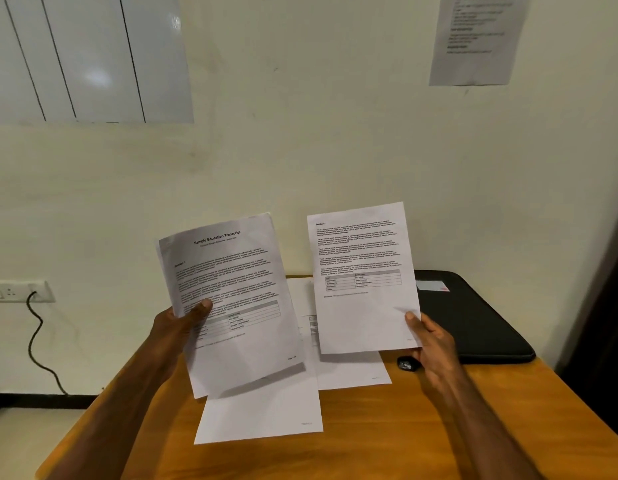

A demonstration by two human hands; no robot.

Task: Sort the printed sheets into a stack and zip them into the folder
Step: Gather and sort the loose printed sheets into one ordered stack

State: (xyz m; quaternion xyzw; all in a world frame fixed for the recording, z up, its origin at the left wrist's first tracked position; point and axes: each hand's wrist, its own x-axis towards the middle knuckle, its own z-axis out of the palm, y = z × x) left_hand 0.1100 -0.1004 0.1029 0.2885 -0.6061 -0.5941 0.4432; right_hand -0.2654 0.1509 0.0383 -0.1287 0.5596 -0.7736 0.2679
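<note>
While my left hand [183, 323] pinched the title sheet [231, 299], my right hand [430, 336] gripped the section sheet [363, 278], upright just beside it.

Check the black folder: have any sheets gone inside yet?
Cannot tell for certain. The folder lies flat on the table, apparently closed. Sheets are in the left hand and right hand.

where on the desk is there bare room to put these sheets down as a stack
Bare wood lies along the near edge of the desk, in front of the loose sheets and right of them, below the black folder. The middle is covered by paper; a small dark object crowds the folder's near edge.
</note>
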